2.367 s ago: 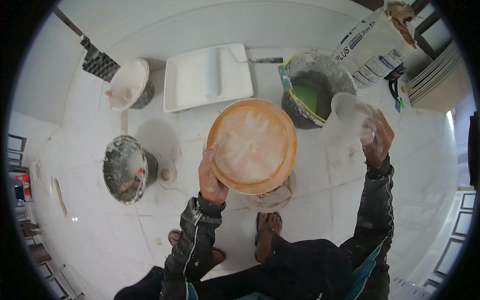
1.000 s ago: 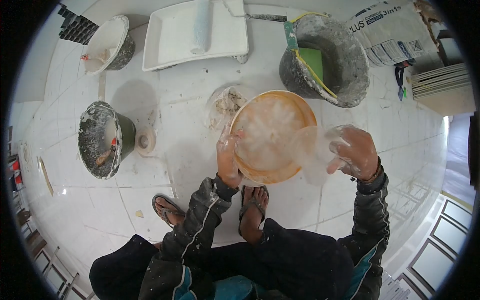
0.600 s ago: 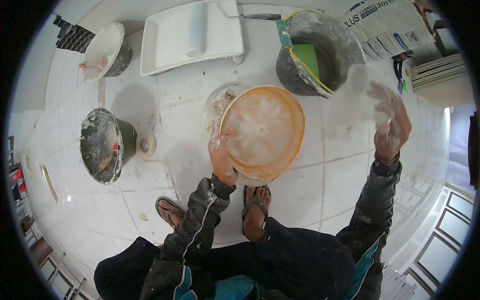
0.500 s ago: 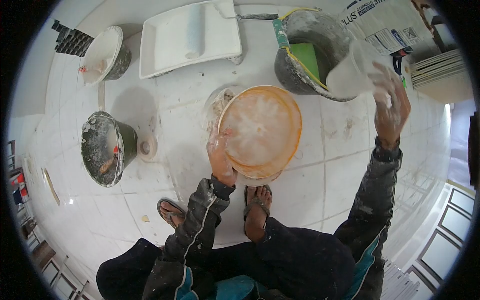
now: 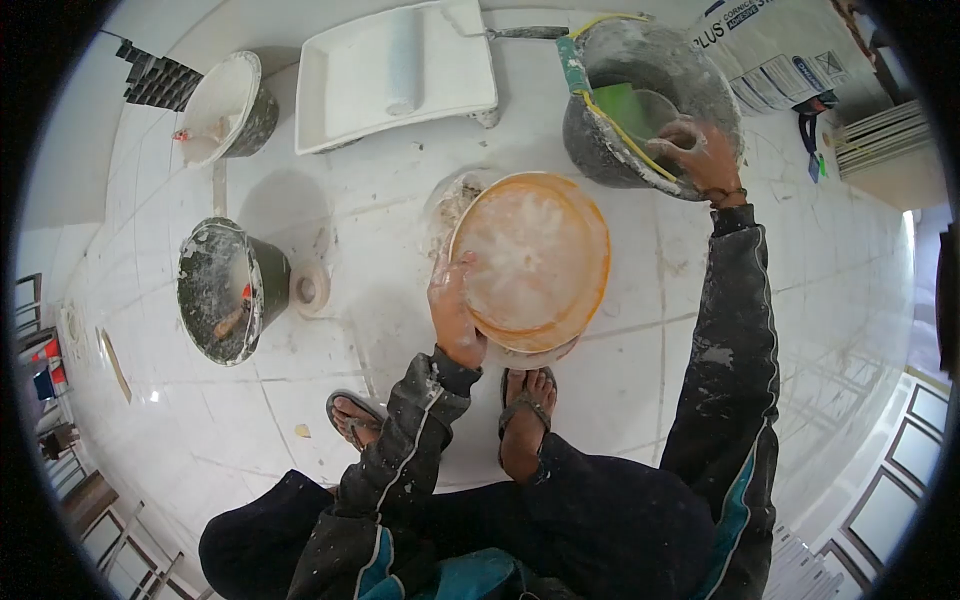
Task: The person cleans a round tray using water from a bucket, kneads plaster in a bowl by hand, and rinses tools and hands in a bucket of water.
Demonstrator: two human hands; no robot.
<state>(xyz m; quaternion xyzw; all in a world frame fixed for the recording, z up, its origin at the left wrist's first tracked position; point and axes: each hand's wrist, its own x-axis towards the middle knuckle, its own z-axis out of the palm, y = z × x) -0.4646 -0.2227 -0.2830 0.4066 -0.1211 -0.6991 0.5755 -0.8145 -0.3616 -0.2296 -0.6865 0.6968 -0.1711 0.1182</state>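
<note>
My left hand (image 5: 457,308) grips the left rim of an orange basin (image 5: 600,265), whose inside is coated with whitish powder or liquid. My right hand (image 5: 700,155) reaches inside the large dark bucket (image 5: 605,155) with a yellow-edged rim and green grip. Its fingers are closed on a translucent cup (image 5: 655,108), which is partly hidden in the bucket. Beside the cup lies a green block (image 5: 615,100). Just left of the basin, partly covered by it, is a clear container of crumbly material (image 5: 458,200).
A white paint tray (image 5: 345,95) with a roller (image 5: 403,60) lies at the back. Two buckets stand left, one whitish inside (image 5: 215,105), one dark green (image 5: 272,285). A tape roll (image 5: 310,287) lies beside the green one. An adhesive bag (image 5: 770,55) and stacked boards (image 5: 880,140) are back right.
My right hand has moved with the cup from over the floor and the bucket's right edge down into the bucket. My left hand still holds the basin, almost unmoved since half a second ago.
</note>
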